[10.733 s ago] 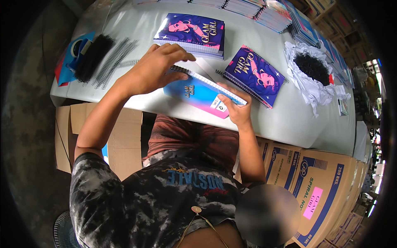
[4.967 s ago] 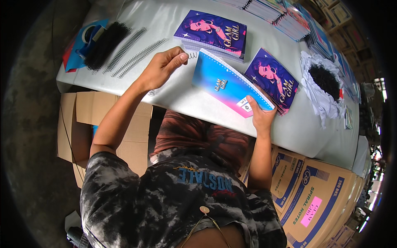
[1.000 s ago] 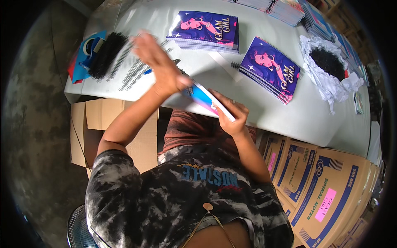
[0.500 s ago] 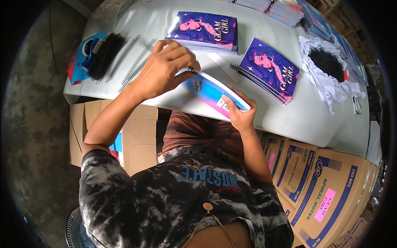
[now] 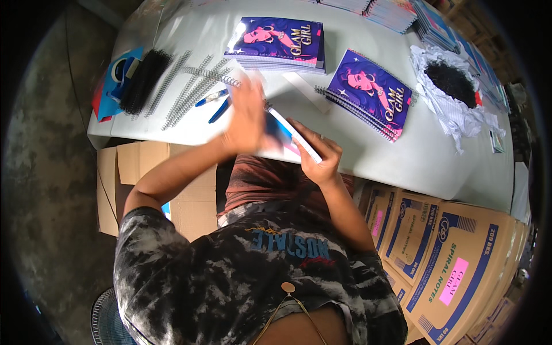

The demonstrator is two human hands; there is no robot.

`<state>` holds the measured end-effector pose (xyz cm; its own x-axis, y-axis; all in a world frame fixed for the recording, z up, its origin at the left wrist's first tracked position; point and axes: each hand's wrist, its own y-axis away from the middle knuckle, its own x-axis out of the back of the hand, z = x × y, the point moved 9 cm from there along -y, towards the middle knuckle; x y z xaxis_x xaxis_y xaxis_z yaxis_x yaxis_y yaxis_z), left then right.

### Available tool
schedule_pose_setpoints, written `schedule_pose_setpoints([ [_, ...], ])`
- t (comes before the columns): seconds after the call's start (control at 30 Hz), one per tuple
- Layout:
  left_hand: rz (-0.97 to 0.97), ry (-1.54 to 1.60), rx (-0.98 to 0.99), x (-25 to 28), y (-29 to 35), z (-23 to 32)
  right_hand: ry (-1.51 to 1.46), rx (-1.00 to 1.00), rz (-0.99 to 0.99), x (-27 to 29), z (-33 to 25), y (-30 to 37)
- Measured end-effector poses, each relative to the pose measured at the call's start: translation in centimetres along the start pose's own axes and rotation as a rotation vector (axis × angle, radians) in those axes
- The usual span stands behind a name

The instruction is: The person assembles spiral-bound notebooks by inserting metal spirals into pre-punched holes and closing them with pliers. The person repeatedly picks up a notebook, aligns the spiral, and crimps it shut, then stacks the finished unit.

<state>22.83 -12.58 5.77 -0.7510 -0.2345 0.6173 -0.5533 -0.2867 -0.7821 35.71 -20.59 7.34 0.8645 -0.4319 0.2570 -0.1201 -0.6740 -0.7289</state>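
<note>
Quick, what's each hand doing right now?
Left hand: open, blurred; whether it touches the notebook cannot be told.
Right hand: closed, holding the notebook.

Blue-pink notebook (image 5: 284, 133), mottled black-grey shirt (image 5: 247, 267)

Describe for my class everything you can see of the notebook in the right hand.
The notebook is tilted nearly edge-on to the camera, its white edge, apparently paper, sloping down to the right. A strip of blue and pink cover shows, and a bit of dark coil at the upper end. The right hand grips the lower end; the blurred left hand overlaps the cover, contact unclear.
</note>
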Motion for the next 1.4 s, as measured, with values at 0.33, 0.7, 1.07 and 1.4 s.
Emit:
schedule_pose_setpoints([
  [0.33, -0.165, 0.135, -0.273, -0.5, 1.4, 6.0, -0.018, 0.003, 0.030, 0.6, 0.2, -0.3],
  [0.7, 0.144, -0.110, -0.482, 1.1, -1.3, 7.2, -0.005, 0.021, 0.029, 0.8, -0.3, -0.1],
  [1.07, 0.392, -0.097, -0.059, 5.5, -11.4, 4.8, 0.023, 0.049, 0.016, 0.3, -1.1, -0.2],
  [1.4, 0.001, 0.055, -0.093, -0.2, -6.9, 7.9, -0.062, -0.060, -0.080, 0.4, 1.4, 0.5],
])
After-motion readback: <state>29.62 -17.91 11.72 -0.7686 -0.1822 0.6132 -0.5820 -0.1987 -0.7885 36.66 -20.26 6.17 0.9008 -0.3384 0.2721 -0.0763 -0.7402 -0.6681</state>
